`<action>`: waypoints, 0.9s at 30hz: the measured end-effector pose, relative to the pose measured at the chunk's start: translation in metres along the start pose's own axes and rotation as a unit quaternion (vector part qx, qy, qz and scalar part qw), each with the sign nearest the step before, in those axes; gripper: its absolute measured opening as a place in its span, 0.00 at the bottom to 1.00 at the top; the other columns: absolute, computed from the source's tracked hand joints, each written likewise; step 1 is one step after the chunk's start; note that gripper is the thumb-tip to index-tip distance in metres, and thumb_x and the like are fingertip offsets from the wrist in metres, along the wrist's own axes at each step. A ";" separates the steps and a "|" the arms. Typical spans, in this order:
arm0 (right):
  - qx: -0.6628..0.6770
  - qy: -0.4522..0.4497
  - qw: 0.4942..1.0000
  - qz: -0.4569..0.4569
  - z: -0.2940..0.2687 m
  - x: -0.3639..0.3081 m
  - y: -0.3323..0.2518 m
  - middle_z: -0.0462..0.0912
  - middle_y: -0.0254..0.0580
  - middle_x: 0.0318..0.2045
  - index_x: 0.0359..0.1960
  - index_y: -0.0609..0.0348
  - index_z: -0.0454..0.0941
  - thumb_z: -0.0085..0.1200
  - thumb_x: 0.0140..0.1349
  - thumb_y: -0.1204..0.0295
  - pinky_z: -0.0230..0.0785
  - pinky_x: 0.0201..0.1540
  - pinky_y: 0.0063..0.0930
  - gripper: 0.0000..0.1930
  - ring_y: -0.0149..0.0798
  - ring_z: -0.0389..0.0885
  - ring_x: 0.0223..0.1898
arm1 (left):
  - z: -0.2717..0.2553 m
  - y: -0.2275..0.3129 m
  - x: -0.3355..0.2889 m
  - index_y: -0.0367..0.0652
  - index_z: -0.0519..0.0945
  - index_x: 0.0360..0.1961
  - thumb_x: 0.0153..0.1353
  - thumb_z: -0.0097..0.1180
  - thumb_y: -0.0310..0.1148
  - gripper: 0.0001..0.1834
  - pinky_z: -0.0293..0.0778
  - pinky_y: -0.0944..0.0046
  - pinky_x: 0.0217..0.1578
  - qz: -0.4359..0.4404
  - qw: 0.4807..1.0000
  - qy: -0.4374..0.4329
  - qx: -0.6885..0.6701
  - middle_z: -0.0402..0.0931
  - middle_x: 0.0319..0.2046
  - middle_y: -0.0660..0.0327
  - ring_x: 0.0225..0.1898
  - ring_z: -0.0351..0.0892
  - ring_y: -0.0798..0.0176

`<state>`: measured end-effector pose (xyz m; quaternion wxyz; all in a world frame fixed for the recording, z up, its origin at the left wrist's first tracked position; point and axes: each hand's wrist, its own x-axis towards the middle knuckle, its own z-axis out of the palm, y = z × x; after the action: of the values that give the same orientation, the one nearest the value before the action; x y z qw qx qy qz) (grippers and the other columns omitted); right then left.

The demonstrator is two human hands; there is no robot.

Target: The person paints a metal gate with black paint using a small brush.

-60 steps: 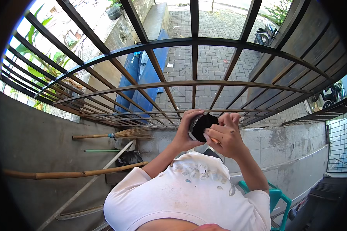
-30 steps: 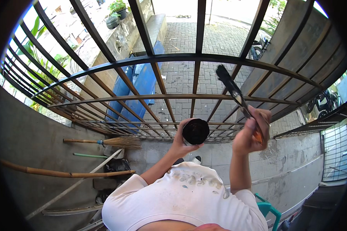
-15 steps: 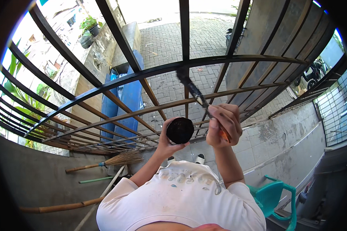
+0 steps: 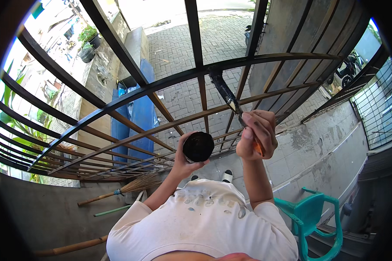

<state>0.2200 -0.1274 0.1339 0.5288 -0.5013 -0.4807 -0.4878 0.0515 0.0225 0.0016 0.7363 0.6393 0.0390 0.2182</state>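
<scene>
My right hand (image 4: 258, 135) pinches the brush (image 4: 225, 93), bristles at the grille's dark rail (image 4: 174, 78), touching or not, I can't tell; my left hand (image 4: 181, 162) curls round the cup (image 4: 198, 147), nearer and left: hold it level, stroke lightly!

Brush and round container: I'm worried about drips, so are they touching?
Apart: in the head view, the right hand holds the brush clear of the container, with paving showing between them.
</scene>
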 end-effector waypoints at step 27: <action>0.011 0.114 0.991 0.068 -0.086 -0.003 0.110 0.87 0.51 0.33 0.42 0.71 0.81 0.53 0.65 0.77 0.75 0.36 0.40 0.10 0.46 0.82 0.35 | 0.113 -0.025 0.025 0.44 0.64 0.68 0.40 0.79 0.24 0.52 0.68 0.57 0.66 0.062 0.993 0.065 0.082 0.70 0.61 0.55 0.64 0.72 0.58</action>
<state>0.3315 -0.2105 0.1213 0.6178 -0.4680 -0.3870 -0.4995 0.1188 -0.0748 0.0036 0.6621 0.6833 0.0655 0.3006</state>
